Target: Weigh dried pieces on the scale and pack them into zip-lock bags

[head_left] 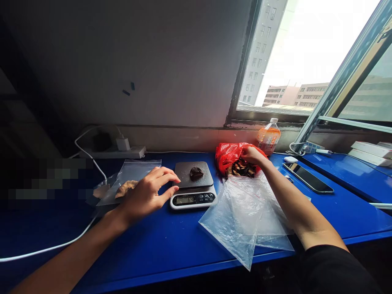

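Observation:
A kitchen scale (193,185) with a lit display stands on the blue table; its reading is hard to make out. On its metal plate lies one dark, curled dried piece (196,173). My left hand (150,190) hovers at the scale's left edge, fingers apart and holding nothing. A red plastic bag (225,157) gapes to the right of the scale, full of brown dried pieces (241,168) that resemble peel. Into its mouth reaches my right hand (252,156), whose fingertips are hidden. Clear zip bags (241,216) lie in front of the red bag.
Left of the scale, another clear bag (142,166) lies beside a tan piece (126,188). Behind are a power strip (128,152) and white cable (92,157). An orange drink bottle (269,136), phone (309,178), white case (290,159) and white boxes (372,153) stand or lie rightward.

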`<state>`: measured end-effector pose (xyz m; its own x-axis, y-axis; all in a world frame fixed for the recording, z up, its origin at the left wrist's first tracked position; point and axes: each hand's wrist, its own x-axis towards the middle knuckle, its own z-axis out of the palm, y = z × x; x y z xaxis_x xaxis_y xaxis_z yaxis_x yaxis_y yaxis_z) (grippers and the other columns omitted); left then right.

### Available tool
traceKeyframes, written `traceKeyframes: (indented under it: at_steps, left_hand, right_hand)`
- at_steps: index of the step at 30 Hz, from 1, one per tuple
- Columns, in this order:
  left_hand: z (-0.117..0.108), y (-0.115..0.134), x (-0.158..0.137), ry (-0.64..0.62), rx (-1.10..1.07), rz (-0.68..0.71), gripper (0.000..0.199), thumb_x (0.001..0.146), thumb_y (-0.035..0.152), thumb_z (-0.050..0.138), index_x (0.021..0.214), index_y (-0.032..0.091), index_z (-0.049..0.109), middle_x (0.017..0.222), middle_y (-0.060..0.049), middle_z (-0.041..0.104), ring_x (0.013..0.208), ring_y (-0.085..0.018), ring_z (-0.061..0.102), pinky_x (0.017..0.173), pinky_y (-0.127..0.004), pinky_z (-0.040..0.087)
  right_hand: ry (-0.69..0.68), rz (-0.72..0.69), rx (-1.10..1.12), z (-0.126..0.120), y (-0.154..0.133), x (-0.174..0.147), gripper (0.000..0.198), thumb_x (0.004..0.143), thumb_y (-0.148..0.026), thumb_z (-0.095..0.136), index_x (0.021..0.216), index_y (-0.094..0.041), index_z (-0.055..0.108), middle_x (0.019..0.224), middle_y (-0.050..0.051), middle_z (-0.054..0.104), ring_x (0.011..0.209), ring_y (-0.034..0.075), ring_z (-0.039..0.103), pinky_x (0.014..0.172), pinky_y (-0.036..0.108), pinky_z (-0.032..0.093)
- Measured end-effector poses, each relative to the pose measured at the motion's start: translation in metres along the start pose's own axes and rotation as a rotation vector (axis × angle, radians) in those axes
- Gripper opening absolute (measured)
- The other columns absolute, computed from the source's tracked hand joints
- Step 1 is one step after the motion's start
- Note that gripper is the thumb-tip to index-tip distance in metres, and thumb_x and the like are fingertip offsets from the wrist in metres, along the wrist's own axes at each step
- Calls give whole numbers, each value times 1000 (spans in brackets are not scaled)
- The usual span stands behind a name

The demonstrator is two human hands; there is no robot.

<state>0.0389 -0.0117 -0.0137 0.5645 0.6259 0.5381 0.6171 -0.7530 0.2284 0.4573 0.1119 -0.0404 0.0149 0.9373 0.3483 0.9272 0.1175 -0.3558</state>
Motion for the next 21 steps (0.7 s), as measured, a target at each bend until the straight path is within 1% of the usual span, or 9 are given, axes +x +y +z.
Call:
traceKeyframes:
  at_steps: [3,6,8,12,14,17,18,21]
  left_hand:
    - [-1,1,0,5,-4,-1,22,91,37,51,95,23,67,102,-5,67,97,-22,62,88,-38,52]
    - [-2,1,1,-4,-2,-8,22,91,38,50,95,24,67,104,-5,67,99,-23,61,88,-38,52]
    - [-1,0,1,-10,-2,-8,23,91,39,50,96,24,66,104,-5,67,101,-23,61,89,-38,51]
    - [0,-2,1,-8,5,16,23,91,39,51,98,23,66,105,-5,66,101,-22,60,90,-36,50]
    - [0,-2,1,-6,4,18,22,91,38,51,98,23,66,104,-4,66,100,-21,60,89,-35,50]
    - [0,-2,1,-14,-1,-1,22,91,38,51,97,23,66,105,-4,66,99,-21,61,89,-35,50]
    - [0,-1,1,-19,0,-8,22,91,38,50,97,24,66,105,-4,66,100,-22,61,90,-35,50]
    - [-1,0,0,-19,-1,-18,23,92,39,50,98,24,66,106,-4,66,101,-22,60,90,-36,50]
  right_hand:
    - [59,48,39,-2,6,0,11,67,-20,54,64,-17,64,61,2,62,61,13,52,59,22,40]
    - [118,109,83,-6,13,-4,19,70,-27,50,62,-15,62,54,1,55,56,14,49,54,24,38]
    - [109,118,126,-9,16,-8,25,73,-31,48,68,-13,64,55,1,54,54,13,48,52,24,37]
    - [28,89,180,-12,16,-17,35,80,-37,46,91,-11,67,67,2,62,58,13,53,54,23,42]
    - [-6,91,163,-11,14,-18,32,82,-37,49,93,-12,67,72,3,65,62,13,56,58,23,45]
    - [-51,124,91,-9,11,-14,24,85,-35,55,83,-15,68,76,3,67,68,14,59,63,24,48]
    - [-65,139,63,-7,10,-12,23,86,-35,56,84,-15,68,79,4,67,71,14,60,66,25,50]
    - [-95,174,-10,-3,6,-3,24,92,-36,56,101,-16,65,103,6,66,86,15,62,76,31,53]
